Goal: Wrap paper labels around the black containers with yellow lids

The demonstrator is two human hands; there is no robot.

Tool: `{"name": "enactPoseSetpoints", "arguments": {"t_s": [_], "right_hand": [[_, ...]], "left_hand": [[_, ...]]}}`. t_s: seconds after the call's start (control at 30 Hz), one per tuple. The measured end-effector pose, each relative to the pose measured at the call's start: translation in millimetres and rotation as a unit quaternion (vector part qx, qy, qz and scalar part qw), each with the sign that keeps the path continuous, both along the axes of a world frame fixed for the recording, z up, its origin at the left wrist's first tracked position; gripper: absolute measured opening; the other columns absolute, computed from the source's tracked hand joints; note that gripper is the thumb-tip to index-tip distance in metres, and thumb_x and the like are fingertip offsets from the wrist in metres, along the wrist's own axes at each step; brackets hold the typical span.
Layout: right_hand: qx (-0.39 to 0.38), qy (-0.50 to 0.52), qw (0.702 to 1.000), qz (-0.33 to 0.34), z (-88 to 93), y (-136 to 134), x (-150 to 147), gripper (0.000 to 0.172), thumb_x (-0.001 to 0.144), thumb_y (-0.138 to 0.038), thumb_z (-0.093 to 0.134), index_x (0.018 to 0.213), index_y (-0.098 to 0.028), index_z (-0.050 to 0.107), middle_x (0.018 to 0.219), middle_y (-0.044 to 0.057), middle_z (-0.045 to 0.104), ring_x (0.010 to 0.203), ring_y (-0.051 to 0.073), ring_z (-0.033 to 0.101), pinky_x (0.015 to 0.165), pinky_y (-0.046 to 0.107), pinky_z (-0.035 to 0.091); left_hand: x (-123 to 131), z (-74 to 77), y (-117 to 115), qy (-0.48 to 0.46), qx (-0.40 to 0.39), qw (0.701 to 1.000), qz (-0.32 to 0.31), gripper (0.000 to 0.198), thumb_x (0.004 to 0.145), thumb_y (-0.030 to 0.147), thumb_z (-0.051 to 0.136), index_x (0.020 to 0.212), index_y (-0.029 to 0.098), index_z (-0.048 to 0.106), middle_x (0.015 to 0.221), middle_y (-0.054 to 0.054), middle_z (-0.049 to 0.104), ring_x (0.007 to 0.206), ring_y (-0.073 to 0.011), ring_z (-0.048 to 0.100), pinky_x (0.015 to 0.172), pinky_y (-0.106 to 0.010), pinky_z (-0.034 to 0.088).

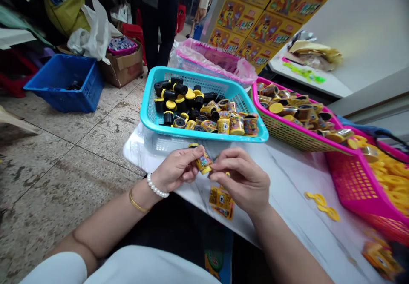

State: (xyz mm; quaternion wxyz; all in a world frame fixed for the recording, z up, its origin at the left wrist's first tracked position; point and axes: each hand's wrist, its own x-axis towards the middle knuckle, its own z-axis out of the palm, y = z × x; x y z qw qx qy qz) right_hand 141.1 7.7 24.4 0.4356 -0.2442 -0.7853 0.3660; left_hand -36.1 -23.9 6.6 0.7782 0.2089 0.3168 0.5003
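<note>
Between thumb and fingers, my left hand [180,164] holds a small bottle [203,161] with a colourful printed wrapper and yellow ends, tilted over the table edge. My right hand [244,177] pinches at the bottle's lower right end with thumb and forefinger; whether a loose bit of wrapper is between them I cannot make out. Below the right hand, a stack of flat yellow printed labels [221,203] lies at the table's edge. In front of both hands stands a turquoise basket [191,133], with bare black bottles [179,103] on its left and wrapped ones [237,124] on its right.
On the right, a pink basket [287,135] holds wrapped bottles; another pink basket [351,194] holds yellow plastic rings. Loose yellow pieces [322,206] lie on the white table [287,177]. A blue crate [67,92] sits on the floor. A person [159,20] stands beyond, near stacked yellow boxes [255,24].
</note>
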Motion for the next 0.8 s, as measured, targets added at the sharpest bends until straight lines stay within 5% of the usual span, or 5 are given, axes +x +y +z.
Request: {"name": "enactPoseSetpoints", "arguments": {"t_s": [0.1, 0.23, 0.47, 0.63, 0.8], "right_hand": [[0.038, -0.040, 0.998, -0.043, -3.0, 0, 0, 0.039, 0.073, -0.022, 0.088, 0.108, -0.025, 0.072, 0.096, 0.003, 0.067, 0.078, 0.016, 0.071, 0.068, 0.029, 0.065], [0.024, -0.051, 0.993, -0.105, -4.0, -6, -5, 0.026, 0.076, -0.022, 0.085, 0.100, -0.023, 0.072, 0.090, 0.003, 0.072, 0.076, 0.016, 0.073, 0.071, 0.029, 0.066], [-0.216, -0.008, 0.964, -0.153, 1.1, -4, -11, 0.019, 0.082, -0.036, 0.079, 0.092, -0.020, 0.077, 0.080, 0.004, 0.079, 0.070, 0.019, 0.077, 0.068, 0.031, 0.066], [-0.030, -0.041, 0.993, -0.107, 2.2, 1, -5, 0.018, 0.081, -0.024, 0.079, 0.099, -0.025, 0.079, 0.105, 0.006, 0.076, 0.090, 0.020, 0.075, 0.078, 0.032, 0.065], [0.016, -0.075, 0.991, -0.108, 2.0, -3, -5, 0.021, 0.082, -0.020, 0.077, 0.103, -0.025, 0.079, 0.092, 0.005, 0.078, 0.081, 0.018, 0.075, 0.075, 0.032, 0.064]], "left_hand": [[1, -0.1, 1, -0.001, 0.001, 1.000, 0.027, 0.053, 0.060, 0.056, 0.089, 0.072, 0.012, 0.061, 0.053, 0.005, 0.056, 0.033, 0.0006, 0.035, 0.034, -0.012, 0.023], [6, -3.9, -2, 0.020, 0.031, 0.998, 0.054, 0.048, 0.065, 0.051, 0.088, 0.072, 0.011, 0.063, 0.057, 0.003, 0.057, 0.038, 0.0002, 0.037, 0.035, -0.013, 0.023], [9, -10.0, -6, 0.049, 0.083, 0.991, 0.095, 0.045, 0.067, 0.039, 0.090, 0.095, 0.013, 0.065, 0.069, 0.002, 0.066, 0.043, -0.0016, 0.045, 0.039, -0.013, 0.030], [3, -5.1, -6, 0.046, 0.048, 0.997, 0.049, 0.062, 0.070, 0.071, 0.075, 0.089, 0.013, 0.062, 0.060, 0.001, 0.062, 0.035, -0.0040, 0.045, 0.033, -0.015, 0.024], [6, -5.3, -6, 0.091, 0.066, 0.990, 0.080, 0.052, 0.070, 0.056, 0.084, 0.091, 0.014, 0.063, 0.059, 0.005, 0.059, 0.037, -0.0008, 0.040, 0.036, -0.013, 0.026]]}}
